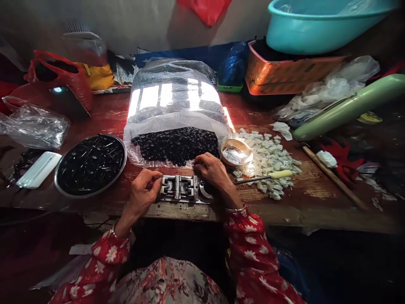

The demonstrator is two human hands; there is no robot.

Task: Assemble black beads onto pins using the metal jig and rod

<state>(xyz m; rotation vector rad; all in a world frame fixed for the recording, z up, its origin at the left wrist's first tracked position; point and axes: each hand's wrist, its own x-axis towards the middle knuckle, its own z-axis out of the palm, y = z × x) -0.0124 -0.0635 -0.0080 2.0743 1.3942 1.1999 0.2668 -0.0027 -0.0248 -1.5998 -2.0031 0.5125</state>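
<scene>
A steel jig (179,188) lies at the near edge of the worn wooden workbench (272,198), its two square, blocky clamps side by side on a flat plate with a curved metal loop at its right end. The left hand (142,192) grips the jig's left end, fingers curled together and fingertips against the metal. The right hand (215,173) curves over the jig's far right corner, fingers bunched and pointing down; whether they pinch anything small, I cannot tell. Red floral sleeves (249,249) cover both forearms, and a thin metal bangle (236,209) circles the right wrist.

Just right of the jig, a slim awl (280,174) with a yellow handle rests on a loose heap of pale, chunky pieces (268,162), beside a small shallow metal dish (236,152). Directly beyond the hands, a clear plastic sack (172,90) spills glossy black beads (175,145). To the left sits a round steel tray (125,157) heaped with slender black pieces. Further right lies a wooden stick (332,181), and at the far right a teal plastic basin (316,25) sits on an orange box (291,71).
</scene>
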